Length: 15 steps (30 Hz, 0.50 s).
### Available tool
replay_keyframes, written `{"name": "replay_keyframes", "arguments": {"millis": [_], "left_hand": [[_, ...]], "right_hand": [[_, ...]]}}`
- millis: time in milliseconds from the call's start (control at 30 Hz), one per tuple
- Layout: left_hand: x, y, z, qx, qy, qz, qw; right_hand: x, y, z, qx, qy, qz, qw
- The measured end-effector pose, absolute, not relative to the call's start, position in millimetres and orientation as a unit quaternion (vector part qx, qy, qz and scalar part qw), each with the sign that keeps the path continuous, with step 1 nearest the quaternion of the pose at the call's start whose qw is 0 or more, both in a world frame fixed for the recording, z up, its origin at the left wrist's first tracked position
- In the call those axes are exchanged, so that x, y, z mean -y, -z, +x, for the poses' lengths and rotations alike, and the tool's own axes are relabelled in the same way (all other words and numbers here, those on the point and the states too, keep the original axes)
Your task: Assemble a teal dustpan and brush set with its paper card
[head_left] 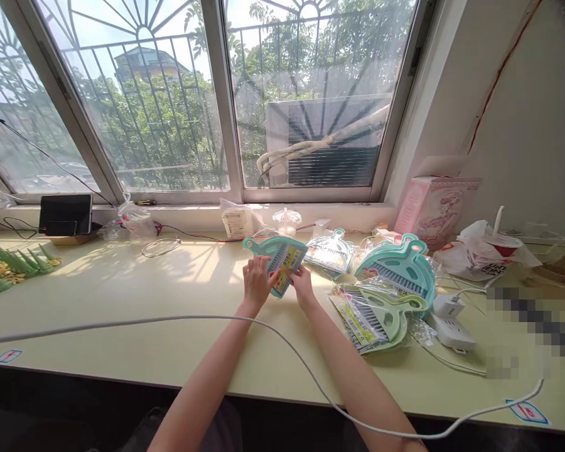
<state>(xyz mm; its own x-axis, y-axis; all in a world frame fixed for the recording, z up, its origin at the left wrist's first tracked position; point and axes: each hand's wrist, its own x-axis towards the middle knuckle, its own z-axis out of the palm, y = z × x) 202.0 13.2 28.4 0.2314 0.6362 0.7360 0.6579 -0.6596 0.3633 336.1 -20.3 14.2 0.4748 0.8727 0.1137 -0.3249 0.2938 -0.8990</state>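
A teal dustpan with a small grey-bristled brush and a yellow label card is held up over the middle of the table. My left hand grips its left side, fingers curled round the edge. On the right side, my right hand pinches the card and dustpan edge. Just right of my hands lies a green dustpan set in clear wrapping. Behind it are stacked teal sets, and another wrapped set lies nearer the window.
A white cable arches across my forearms. To the right sit a power strip, a plastic bag and a pink box. Far left are green spiky pieces and a black tablet. The table ends near my body.
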Motion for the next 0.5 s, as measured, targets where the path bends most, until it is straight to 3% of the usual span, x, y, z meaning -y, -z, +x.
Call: {"name": "replay_keyframes", "arguments": {"millis": [267,500], "left_hand": [[-14,-22,206,0.354,0.465,-0.808,-0.081],[-16,-23,204,0.322,0.368,-0.872,0.032]], "right_hand": [[18,-6,332,0.334,-0.371,-0.501,0.707],[12,6,330,0.323,-0.368,-0.519,0.701]]}}
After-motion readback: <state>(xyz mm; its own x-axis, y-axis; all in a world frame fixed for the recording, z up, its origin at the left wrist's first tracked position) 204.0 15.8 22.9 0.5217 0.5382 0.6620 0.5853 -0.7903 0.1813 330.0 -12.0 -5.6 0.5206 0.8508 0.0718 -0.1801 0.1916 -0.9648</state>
